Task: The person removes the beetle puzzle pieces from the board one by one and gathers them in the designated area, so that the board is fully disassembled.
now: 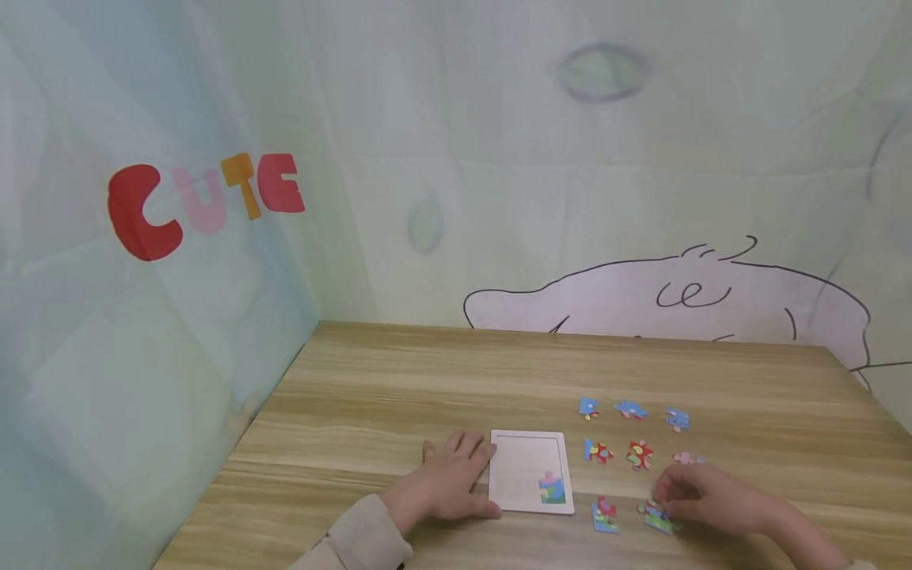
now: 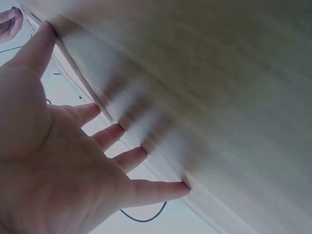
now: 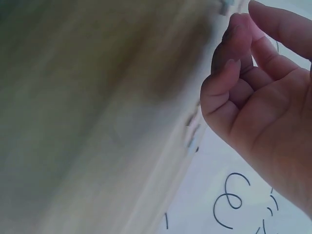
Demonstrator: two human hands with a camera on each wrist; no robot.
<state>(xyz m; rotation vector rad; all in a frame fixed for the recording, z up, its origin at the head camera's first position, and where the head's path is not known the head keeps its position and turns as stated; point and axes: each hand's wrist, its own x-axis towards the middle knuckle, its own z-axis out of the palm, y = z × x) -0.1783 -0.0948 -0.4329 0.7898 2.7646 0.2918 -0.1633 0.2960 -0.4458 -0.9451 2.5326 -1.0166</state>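
Note:
My left hand point(image 1: 456, 479) lies spread beside a white puzzle tray point(image 1: 523, 467), its fingertips and thumb at the tray's left edge. In the left wrist view the fingers point(image 2: 131, 158) are straight and apart. One puzzle piece point(image 1: 552, 489) with blue, green and pink sits in the tray's lower right corner. My right hand point(image 1: 701, 495) is low over a green and blue puzzle piece point(image 1: 659, 518), partly covering it. In the right wrist view its fingers point(image 3: 226, 87) are loosely curled, the thumb near the index fingertip, with nothing seen between them.
Right of the tray, loose puzzle pieces lie in rows: a blue one point(image 1: 630, 409) in the far row, a red one point(image 1: 640, 454) in the middle row, a green and pink one point(image 1: 604, 516) in the near row. The wooden table point(image 1: 370, 396) meets printed cloth walls behind and left.

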